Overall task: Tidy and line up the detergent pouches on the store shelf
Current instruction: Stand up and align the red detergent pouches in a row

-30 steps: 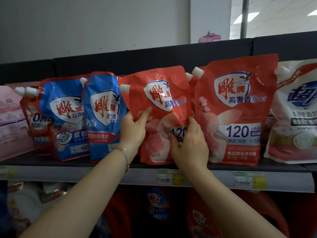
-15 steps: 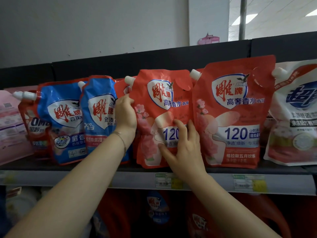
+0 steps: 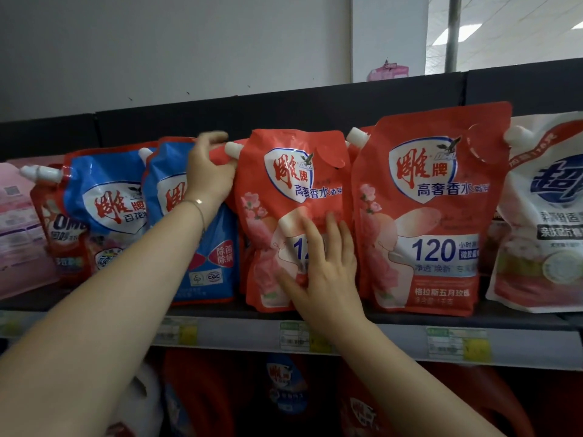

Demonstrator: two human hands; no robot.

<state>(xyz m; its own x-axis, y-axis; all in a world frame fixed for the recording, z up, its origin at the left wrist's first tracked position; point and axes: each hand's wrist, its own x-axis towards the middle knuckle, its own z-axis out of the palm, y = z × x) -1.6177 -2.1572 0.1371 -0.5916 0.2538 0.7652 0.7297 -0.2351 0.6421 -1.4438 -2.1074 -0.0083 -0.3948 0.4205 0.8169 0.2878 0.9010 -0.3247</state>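
Note:
A red detergent pouch (image 3: 293,184) with a white spout stands upright on the dark shelf (image 3: 520,320), in the middle of the row. My left hand (image 3: 208,175) grips its upper left corner beside the spout, fingers curled over the top edge. My right hand (image 3: 325,266) lies flat against the pouch's lower front with straight fingers. A larger red pouch (image 3: 432,209) stands just to its right. Two blue pouches (image 3: 205,257) (image 3: 104,197) lean to its left, partly hidden by my left arm.
A white pouch (image 3: 542,216) stands at the far right and a pink pack (image 3: 15,222) at the far left. Price tags run along the shelf's front rail (image 3: 239,334). Red detergent bottles (image 3: 202,395) fill the shelf below.
My left hand has climbed from the pouch's side to its top left corner. The pouch now stands straighter and closer to the large red one. My right hand has flattened on its front.

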